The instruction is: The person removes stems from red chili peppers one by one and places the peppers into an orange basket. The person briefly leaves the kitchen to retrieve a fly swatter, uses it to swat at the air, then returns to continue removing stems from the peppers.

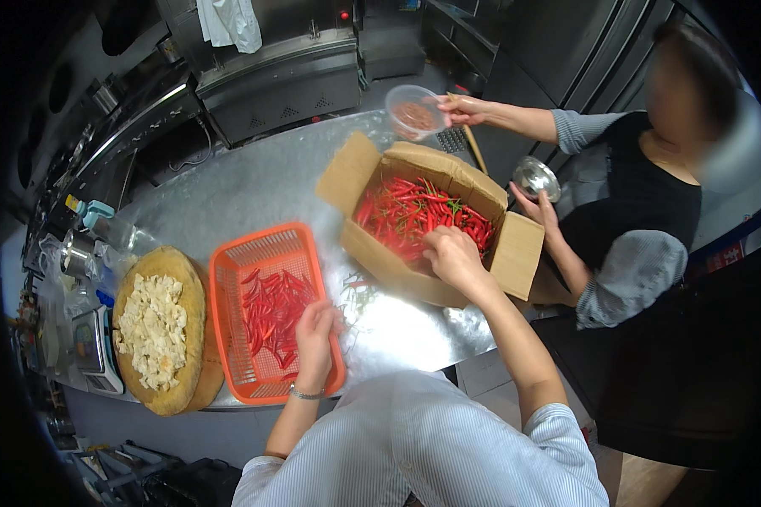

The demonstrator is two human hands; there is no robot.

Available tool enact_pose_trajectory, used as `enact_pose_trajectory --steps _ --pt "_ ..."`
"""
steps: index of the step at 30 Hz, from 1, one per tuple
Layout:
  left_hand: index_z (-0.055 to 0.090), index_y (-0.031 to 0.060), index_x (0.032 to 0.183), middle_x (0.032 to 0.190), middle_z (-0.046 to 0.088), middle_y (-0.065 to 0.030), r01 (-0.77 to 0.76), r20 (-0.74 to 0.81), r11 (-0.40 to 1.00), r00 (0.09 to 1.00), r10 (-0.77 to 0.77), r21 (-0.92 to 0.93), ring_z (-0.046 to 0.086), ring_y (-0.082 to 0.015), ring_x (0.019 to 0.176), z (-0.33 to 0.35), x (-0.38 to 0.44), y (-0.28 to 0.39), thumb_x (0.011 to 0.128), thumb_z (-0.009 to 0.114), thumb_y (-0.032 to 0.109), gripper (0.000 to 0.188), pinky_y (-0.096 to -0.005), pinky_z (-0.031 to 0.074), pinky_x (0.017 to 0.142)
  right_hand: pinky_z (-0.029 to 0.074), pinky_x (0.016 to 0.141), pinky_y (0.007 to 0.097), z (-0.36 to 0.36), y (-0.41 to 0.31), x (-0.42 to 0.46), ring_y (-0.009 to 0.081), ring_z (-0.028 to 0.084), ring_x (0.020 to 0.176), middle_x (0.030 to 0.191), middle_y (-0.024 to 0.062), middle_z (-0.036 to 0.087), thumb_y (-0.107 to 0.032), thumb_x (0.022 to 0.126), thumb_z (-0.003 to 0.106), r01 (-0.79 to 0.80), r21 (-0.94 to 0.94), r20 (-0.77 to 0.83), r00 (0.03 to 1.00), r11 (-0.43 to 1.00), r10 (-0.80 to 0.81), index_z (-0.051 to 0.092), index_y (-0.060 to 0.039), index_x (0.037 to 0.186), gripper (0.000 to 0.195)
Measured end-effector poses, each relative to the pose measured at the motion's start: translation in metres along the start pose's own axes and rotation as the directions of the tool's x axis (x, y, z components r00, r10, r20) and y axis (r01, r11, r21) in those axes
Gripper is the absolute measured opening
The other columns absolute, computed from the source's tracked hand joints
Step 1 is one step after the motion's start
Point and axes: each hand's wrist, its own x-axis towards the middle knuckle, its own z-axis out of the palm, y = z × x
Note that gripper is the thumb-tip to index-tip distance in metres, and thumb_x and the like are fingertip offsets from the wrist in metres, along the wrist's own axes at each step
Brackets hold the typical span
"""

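Observation:
My right hand (453, 256) reaches over the near edge of an open cardboard box (412, 282) filled with red chili peppers (431, 206), some with green stems. Its fingertips are bent down at the peppers, and whether they grip one cannot be made out. Over the right side of an orange plastic basket (225, 317) is my left hand (317, 329), blurred at the fingers; whether it holds anything is unclear. Red chili peppers (273, 310) lie in the basket. Green stems (358, 298) are scattered on the steel table between basket and box.
Left of the basket, chopped pale pieces (155, 329) lie on a round wooden board (193, 304) beside a scale (92, 348). At right, a co-worker (647, 171) holds a clear plastic bowl (413, 114) beyond the box and a metal bowl (536, 177) near its right side.

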Motion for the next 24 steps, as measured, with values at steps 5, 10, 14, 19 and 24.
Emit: enact_pose_trajectory --steps 5,10,14,19,24 --pt "0.051 -0.0030 0.104 0.084 0.058 -0.0051 0.017 0.018 0.999 1.000 -0.016 -0.045 0.050 -0.0097 0.070 0.000 0.001 -0.004 0.086 0.047 0.005 0.020 -0.0224 0.043 0.065 0.044 0.079 0.0408 0.022 0.018 0.004 0.0296 0.054 0.091 0.088 0.0141 0.057 -0.016 0.073 0.062 0.103 -0.182 0.158 0.985 0.978 -0.074 0.060 -0.0054 0.096 0.025" --pt "0.051 0.0002 0.101 0.083 0.059 -0.0060 -0.003 0.051 0.999 0.999 0.006 -0.041 0.053 -0.0089 0.065 0.001 0.003 -0.008 0.089 0.046 0.005 0.014 -0.0203 0.045 0.060 0.046 0.078 0.0426 0.021 0.015 0.013 0.0335 0.057 0.090 0.093 0.0179 0.057 -0.021 0.076 0.058 0.045 -0.186 0.324 0.946 0.982 0.018 0.057 -0.0001 0.096 0.029" --pt "0.051 0.0002 0.100 0.083 0.059 -0.0064 0.024 0.059 0.997 0.998 -0.020 -0.078 0.053 -0.0094 0.064 -0.004 0.002 -0.014 0.089 0.045 0.004 0.014 -0.0207 0.045 0.061 0.047 0.073 0.0440 0.019 0.024 0.009 0.0339 0.059 0.083 0.091 0.0192 0.059 -0.021 0.081 0.051 0.136 -0.183 0.329 0.942 0.974 -0.070 0.054 0.0006 0.093 0.025" --pt "0.052 -0.0008 0.099 0.083 0.059 -0.0062 0.035 0.072 0.998 0.997 -0.031 -0.058 0.052 -0.0093 0.065 -0.004 0.001 -0.014 0.088 0.046 0.003 0.013 -0.0202 0.044 0.062 0.046 0.069 0.0465 0.003 0.023 0.008 0.0349 0.060 0.077 0.086 0.0183 0.059 -0.021 0.087 0.044 0.029 -0.190 0.238 0.971 0.981 0.018 0.051 -0.0015 0.090 0.021" --pt "0.052 -0.0007 0.100 0.083 0.058 -0.0054 0.036 0.121 0.999 0.992 -0.036 0.005 0.053 -0.0091 0.065 0.010 0.002 -0.001 0.089 0.046 0.005 0.014 -0.0200 0.044 0.062 0.044 0.068 0.0441 -0.017 0.030 0.015 0.0362 0.057 0.077 0.079 0.0204 0.057 -0.024 0.087 0.047 -0.181 0.275 0.030 0.983 0.944 0.180 0.048 -0.0005 0.087 0.024"
